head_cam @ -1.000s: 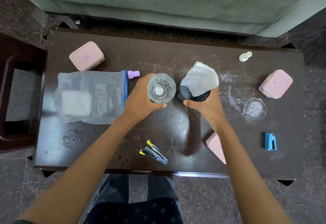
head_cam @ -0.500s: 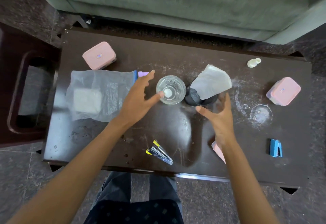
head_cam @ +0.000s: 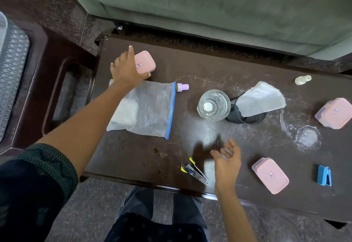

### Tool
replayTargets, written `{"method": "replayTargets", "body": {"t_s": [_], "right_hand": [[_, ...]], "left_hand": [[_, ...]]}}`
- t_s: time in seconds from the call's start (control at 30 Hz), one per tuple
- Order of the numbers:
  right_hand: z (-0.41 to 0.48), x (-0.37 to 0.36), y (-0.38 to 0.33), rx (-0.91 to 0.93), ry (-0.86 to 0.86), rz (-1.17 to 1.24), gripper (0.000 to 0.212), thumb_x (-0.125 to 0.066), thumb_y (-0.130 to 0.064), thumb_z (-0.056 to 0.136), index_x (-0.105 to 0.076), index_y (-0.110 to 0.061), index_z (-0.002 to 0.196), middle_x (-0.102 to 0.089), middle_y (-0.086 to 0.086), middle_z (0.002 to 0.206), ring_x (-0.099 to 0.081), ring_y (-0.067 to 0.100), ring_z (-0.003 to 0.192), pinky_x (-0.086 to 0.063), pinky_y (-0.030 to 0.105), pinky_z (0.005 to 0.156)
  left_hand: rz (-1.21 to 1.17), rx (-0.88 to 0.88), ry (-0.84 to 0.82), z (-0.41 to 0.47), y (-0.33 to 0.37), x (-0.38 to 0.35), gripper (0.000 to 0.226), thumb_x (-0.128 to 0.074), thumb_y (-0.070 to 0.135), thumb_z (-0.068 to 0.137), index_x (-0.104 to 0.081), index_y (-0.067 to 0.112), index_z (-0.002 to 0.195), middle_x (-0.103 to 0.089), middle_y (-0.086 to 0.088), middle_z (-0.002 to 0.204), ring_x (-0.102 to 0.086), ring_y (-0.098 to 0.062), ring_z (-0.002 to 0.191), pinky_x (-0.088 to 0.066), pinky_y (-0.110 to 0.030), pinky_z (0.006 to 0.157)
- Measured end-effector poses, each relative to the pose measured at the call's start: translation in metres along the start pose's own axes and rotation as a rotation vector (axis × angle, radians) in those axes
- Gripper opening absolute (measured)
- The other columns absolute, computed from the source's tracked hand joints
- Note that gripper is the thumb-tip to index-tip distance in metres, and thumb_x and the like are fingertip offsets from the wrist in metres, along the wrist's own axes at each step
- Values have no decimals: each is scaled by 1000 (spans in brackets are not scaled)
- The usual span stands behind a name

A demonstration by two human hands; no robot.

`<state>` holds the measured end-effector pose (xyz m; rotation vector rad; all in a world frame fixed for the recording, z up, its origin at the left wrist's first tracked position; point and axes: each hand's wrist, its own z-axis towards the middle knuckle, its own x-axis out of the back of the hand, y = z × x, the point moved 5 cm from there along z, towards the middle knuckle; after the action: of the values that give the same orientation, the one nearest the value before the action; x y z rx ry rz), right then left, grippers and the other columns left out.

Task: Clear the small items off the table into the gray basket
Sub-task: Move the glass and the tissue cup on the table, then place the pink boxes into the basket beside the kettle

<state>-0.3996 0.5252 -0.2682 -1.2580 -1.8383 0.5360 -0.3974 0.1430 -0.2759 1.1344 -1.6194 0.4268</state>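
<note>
My left hand (head_cam: 126, 70) reaches to the table's far left corner and lies over the left part of a pink lidded box (head_cam: 145, 62), fingers straight, thumb at the box's near edge. My right hand (head_cam: 226, 159) hovers open, holding nothing, above the table (head_cam: 190, 142), just right of a silver and yellow stapler (head_cam: 194, 171). Two more pink boxes lie at the front right (head_cam: 270, 175) and the right edge (head_cam: 333, 113). A blue stapler (head_cam: 323, 175), a purple cap (head_cam: 182, 87) and a small white bottle (head_cam: 302, 79) also lie on the table.
A zip bag (head_cam: 146, 108) lies under my left forearm. A glass (head_cam: 213, 105) stands beside a black mesh cup (head_cam: 245, 117) holding a white sheet. A clear lid (head_cam: 307, 136) lies to the right. A grey mesh surface (head_cam: 11, 70) shows at the far left, beyond a dark stool (head_cam: 57, 81).
My left hand let go of the glass and moved left to the pink box. My right hand left the black mesh cup and drew back toward me. The view shifted left.
</note>
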Motion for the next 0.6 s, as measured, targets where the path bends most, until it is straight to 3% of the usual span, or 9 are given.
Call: {"method": "replayTargets", "body": {"t_s": [0.1, 0.2, 0.27, 0.37, 0.43, 0.5, 0.6], "right_hand": [[-5, 0, 2, 16, 16, -14, 52, -60, 8, 77, -51, -13, 123, -57, 12, 124, -57, 22, 104, -42, 18, 79], [-10, 9, -1, 68, 39, -46, 44, -54, 10, 78, -56, -12, 116, -59, 10, 119, -58, 19, 99, -43, 8, 70], [-15, 23, -7, 143, 61, -97, 39, -52, 12, 76, -60, -10, 108, -61, 13, 112, -58, 21, 96, -45, 7, 73], [-16, 50, -19, 394, 94, -356, 35, -58, 15, 70, -65, 0, 100, -62, 19, 104, -57, 35, 98, -46, 39, 89], [-10, 71, -19, 518, 147, -644, 43, -63, 13, 63, -64, 2, 105, -61, 23, 111, -54, 44, 105, -38, 46, 93], [3, 91, -11, 448, 204, -922, 62, -65, 6, 61, -56, -8, 121, -50, 20, 132, -42, 43, 123, -30, 53, 100], [26, 109, 6, 291, 127, -1127, 87, -67, -1, 64, -33, -25, 140, -22, 12, 154, -15, 40, 139, -15, 59, 108]], "left_hand": [[103, -28, -10, 3, 1, -4, 93, -74, 41, 74, -22, 13, 146, -41, -18, 141, -39, -40, 129, -27, -53, 108], [113, -51, 90, -3, 10, 8, 83, -77, 36, 71, -35, 14, 139, -48, -19, 134, -44, -42, 121, -36, -51, 99], [98, -77, 190, -16, 21, 21, 79, -78, 34, 70, -38, 13, 135, -50, -20, 129, -46, -44, 117, -39, -51, 94], [74, -235, 262, -53, 43, 27, 80, -77, 32, 68, -38, 13, 135, -53, -22, 123, -48, -46, 109, -41, -51, 87], [58, -327, 207, -84, 55, 16, 80, -74, 29, 70, -37, 13, 138, -53, -20, 125, -48, -43, 110, -38, -49, 91], [58, -367, 161, -111, 61, 1, 76, -72, 25, 72, -38, 11, 139, -55, -19, 125, -49, -41, 110, -36, -45, 92], [57, -319, 141, -133, 60, -14, 73, -70, 25, 74, -39, 10, 138, -55, -18, 127, -49, -41, 113, -38, -47, 91]]}}
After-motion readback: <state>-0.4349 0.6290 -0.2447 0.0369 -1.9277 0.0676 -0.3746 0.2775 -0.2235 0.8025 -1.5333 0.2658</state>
